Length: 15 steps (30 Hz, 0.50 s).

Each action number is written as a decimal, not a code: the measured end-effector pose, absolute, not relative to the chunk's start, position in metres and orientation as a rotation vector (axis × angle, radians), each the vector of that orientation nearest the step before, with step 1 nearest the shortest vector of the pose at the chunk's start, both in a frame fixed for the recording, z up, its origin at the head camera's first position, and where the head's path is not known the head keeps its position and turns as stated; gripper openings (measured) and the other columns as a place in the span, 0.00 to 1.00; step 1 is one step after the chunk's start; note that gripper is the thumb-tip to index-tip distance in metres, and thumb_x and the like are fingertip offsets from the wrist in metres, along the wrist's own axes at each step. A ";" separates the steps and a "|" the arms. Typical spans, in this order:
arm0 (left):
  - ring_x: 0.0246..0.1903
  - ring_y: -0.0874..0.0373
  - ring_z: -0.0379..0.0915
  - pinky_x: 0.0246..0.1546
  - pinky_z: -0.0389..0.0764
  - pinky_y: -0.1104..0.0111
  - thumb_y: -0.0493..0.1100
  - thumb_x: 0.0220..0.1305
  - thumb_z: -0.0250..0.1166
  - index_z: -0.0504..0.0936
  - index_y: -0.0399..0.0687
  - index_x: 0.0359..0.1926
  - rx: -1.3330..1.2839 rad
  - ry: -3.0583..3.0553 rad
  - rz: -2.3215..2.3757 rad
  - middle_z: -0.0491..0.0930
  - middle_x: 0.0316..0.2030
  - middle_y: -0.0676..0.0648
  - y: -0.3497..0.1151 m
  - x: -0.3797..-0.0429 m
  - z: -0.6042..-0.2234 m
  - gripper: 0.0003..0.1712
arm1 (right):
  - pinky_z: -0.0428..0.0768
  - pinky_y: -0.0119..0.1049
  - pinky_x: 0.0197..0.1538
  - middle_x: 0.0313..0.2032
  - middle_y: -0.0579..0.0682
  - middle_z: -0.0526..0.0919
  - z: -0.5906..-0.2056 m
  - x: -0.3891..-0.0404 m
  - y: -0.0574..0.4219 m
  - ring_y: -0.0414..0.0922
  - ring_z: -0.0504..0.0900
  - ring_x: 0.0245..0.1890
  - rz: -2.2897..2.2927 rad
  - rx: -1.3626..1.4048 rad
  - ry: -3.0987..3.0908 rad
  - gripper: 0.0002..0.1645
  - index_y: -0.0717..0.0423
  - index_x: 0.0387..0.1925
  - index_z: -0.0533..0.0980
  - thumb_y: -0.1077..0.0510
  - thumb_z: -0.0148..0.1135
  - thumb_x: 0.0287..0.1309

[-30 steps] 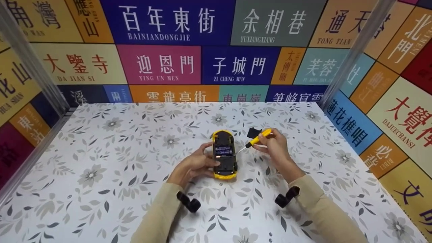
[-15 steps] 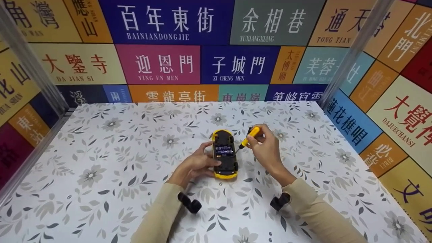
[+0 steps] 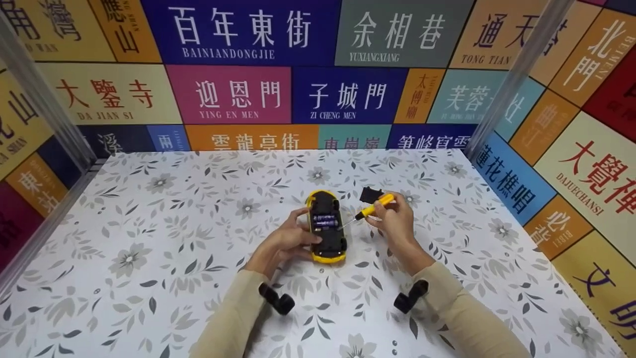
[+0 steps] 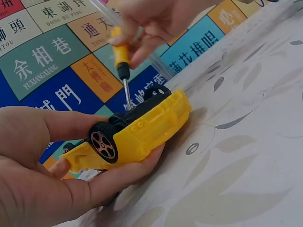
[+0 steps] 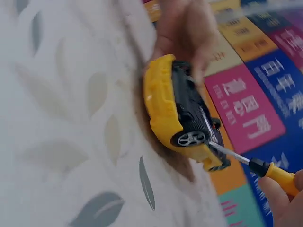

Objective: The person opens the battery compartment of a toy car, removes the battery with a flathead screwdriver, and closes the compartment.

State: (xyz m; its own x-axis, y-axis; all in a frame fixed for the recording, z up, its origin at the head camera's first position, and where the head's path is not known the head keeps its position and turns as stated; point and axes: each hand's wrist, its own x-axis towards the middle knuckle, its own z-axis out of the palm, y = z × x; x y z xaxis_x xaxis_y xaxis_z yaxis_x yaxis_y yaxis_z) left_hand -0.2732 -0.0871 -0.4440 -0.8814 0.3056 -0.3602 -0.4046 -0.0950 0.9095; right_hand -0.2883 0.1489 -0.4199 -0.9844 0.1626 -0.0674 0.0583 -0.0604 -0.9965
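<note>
A yellow toy car (image 3: pixel 329 243) lies upside down, its black underside up. Purple batteries (image 3: pixel 325 221) sit in the uncovered bay in its middle. My left hand (image 3: pixel 285 241) grips the car from its left side, thumb on the underside and fingers beneath, as the left wrist view shows. My right hand (image 3: pixel 399 221) holds a screwdriver (image 3: pixel 376 207) by its yellow handle. The metal shaft slants down to the left, its tip at the car's right side by the battery bay. In the right wrist view the screwdriver shaft (image 5: pixel 229 152) ends just behind a wheel (image 5: pixel 191 138).
A small black cover (image 3: pixel 370 194) lies on the table just beyond my right hand. The table (image 3: pixel 198 199) has a white cloth with grey leaves and flowers. Printed sign panels (image 3: pixel 228 94) and clear posts (image 3: pixel 521 74) stand round its back and sides.
My right hand moved left and in toward the car, then eased back slightly, the screwdriver tip staying by the car's right side. The black cover shows again. My left hand and the car barely moved.
</note>
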 end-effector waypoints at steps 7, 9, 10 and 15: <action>0.54 0.37 0.80 0.39 0.88 0.49 0.22 0.54 0.63 0.47 0.55 0.77 -0.115 1.679 2.040 0.72 0.64 0.31 -0.089 -0.273 -0.445 0.55 | 0.89 0.31 0.41 0.36 0.51 0.77 -0.426 -0.295 0.163 0.39 0.85 0.31 2.560 -0.476 -1.927 0.04 0.59 0.46 0.66 0.66 0.48 0.72; 0.54 0.37 0.80 0.37 0.89 0.51 0.22 0.55 0.63 0.47 0.56 0.77 -0.126 1.687 2.033 0.72 0.65 0.32 -0.088 -0.272 -0.443 0.55 | 0.89 0.32 0.43 0.39 0.51 0.75 -0.422 -0.292 0.160 0.40 0.85 0.35 2.430 -0.362 -2.016 0.05 0.59 0.47 0.67 0.65 0.51 0.72; 0.54 0.37 0.80 0.37 0.89 0.51 0.22 0.55 0.63 0.46 0.56 0.77 -0.129 1.692 2.030 0.72 0.65 0.32 -0.087 -0.272 -0.443 0.55 | 0.89 0.33 0.43 0.40 0.53 0.75 -0.419 -0.289 0.157 0.41 0.85 0.36 2.334 -0.276 -2.065 0.06 0.60 0.47 0.68 0.65 0.53 0.70; 0.51 0.39 0.82 0.33 0.89 0.54 0.23 0.56 0.64 0.47 0.56 0.76 -0.141 1.732 2.012 0.73 0.65 0.33 -0.086 -0.271 -0.441 0.54 | 0.89 0.35 0.43 0.44 0.59 0.75 -0.407 -0.273 0.139 0.54 0.86 0.44 1.763 0.194 -2.223 0.11 0.63 0.47 0.73 0.69 0.61 0.64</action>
State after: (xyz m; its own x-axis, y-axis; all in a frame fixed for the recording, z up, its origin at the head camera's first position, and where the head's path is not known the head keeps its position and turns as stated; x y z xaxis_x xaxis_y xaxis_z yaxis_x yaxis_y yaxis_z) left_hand -0.2711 -0.0856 -0.4410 -0.8801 0.2869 -0.3782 -0.4167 -0.0853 0.9050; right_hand -0.2733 0.1395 -0.4069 -0.9469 0.0774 0.3121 -0.2862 0.2396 -0.9277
